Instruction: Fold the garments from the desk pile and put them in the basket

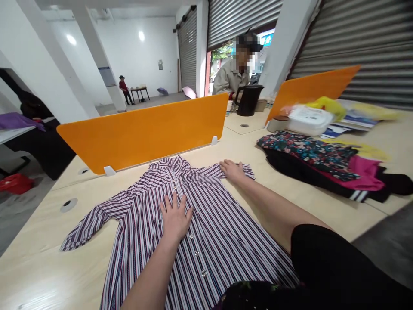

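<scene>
Left fingers [174, 201], right fingers [225, 165] released on striped shirt [216, 215]; pale tabletop [48, 241], white walls [135, 56] beyond.

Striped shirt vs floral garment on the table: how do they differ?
The striped shirt has narrow lengthwise stripes; the floral garment has a flower print on a dark ground.
The striped shirt is spread out; the floral garment lies compactly on other clothes.
The left hand and right hand rest on the striped shirt; neither touches the floral garment.
Both are patterned cloth.

The shirt [219, 219] is dark-and-white striped, the divider [151, 131] orange.
</scene>
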Motion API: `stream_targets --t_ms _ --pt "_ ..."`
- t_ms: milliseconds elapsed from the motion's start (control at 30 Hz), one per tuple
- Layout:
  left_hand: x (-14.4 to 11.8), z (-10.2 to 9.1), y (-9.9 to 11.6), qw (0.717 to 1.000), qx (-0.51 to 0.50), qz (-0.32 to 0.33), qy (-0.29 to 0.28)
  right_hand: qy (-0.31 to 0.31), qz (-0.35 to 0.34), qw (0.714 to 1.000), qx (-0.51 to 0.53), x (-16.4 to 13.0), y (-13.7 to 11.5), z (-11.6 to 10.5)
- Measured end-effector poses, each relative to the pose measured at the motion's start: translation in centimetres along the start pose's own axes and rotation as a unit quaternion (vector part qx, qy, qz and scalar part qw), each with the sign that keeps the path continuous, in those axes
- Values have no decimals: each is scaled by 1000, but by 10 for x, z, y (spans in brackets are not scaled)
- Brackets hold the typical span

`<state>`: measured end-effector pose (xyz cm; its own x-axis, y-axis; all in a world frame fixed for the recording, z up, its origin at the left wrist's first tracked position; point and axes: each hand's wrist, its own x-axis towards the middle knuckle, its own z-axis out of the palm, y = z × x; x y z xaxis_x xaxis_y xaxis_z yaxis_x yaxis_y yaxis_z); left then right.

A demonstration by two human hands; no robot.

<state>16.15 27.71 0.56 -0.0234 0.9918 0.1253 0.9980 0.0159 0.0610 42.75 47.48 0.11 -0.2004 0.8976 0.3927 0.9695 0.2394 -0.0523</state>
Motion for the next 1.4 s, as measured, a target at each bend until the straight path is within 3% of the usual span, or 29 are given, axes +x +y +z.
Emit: stream_targets --t_ms 100,200,267,367,467,567,633,733,800,933,1100,1233,1400 --pt "2 0 -1 1000 20 2 -3 10 82 996 25 -14 36 -15" --pt "4 0 -1 999 35 3 -3 15 116 992 54 -28 31 -29" --pt "5 0 -2 999 43 5 -3 -3 65 996 66 -39 10 -32" --pt "7 -1 -3 999 49 6 -3 -73 -70 991 89 -56 -26 -28" --pt "8 -2 -4 999 51 2 1 -132 -112 979 111 -66 -40 -26" --pt "9 -4 -4 999 49 -2 6 -63 -56 988 130 -70 -18 -35" --pt "9 -5 -5 999 48 3 1 11 60 988 142 -74 10 -45" --pt "10 -6 -5 999 51 13 -11 53 277 950 136 -81 58 -60" --pt "9 -6 -4 998 58 12 -11 35 336 932 134 -86 81 -64" --pt "9 -7 -4 997 74 13 -5 -5 324 931 167 -82 100 -68" --pt "9 -8 -4 997 80 17 -10 79 277 940 184 -64 116 -82" --pt "10 -8 -4 997 74 10 -10 64 301 929 204 -63 127 -81" --pt "9 -8 -3 998 68 12 -14 75 318 914 241 -51 121 -81"
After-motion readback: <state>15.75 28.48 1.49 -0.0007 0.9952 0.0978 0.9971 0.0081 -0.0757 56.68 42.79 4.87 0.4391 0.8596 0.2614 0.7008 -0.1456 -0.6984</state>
